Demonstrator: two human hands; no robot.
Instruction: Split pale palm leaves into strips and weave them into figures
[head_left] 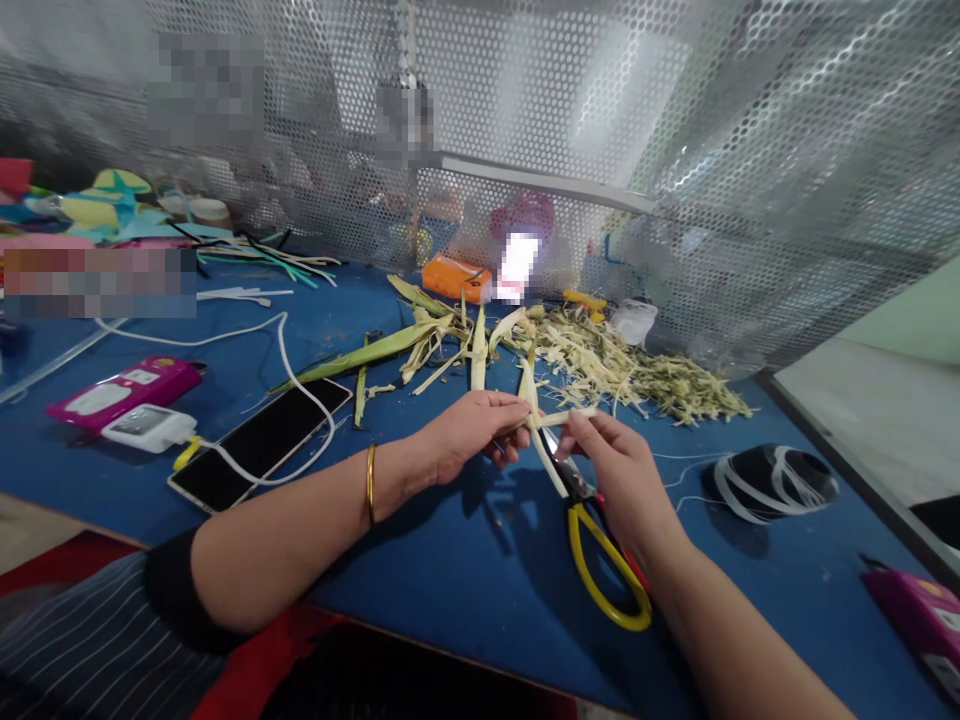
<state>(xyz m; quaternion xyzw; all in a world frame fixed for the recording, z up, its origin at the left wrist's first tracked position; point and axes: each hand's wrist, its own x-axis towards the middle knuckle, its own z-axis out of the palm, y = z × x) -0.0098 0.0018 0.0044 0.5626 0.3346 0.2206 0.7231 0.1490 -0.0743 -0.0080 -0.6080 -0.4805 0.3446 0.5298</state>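
Note:
My left hand is closed in a pinch around pale yellow leaf strips that cross over one another above the blue table. My right hand is closed too, pinching one end of a strip where the strips cross. Yellow-handled scissors lie on the table just below and between my hands, partly hidden by my right wrist. A gold bangle sits on my left wrist.
A heap of shredded leaf scraps and longer green leaves lie behind my hands. A phone with a white cable, a white charger and a pink device lie left. A dark spool sits right. Perforated metal screen stands behind.

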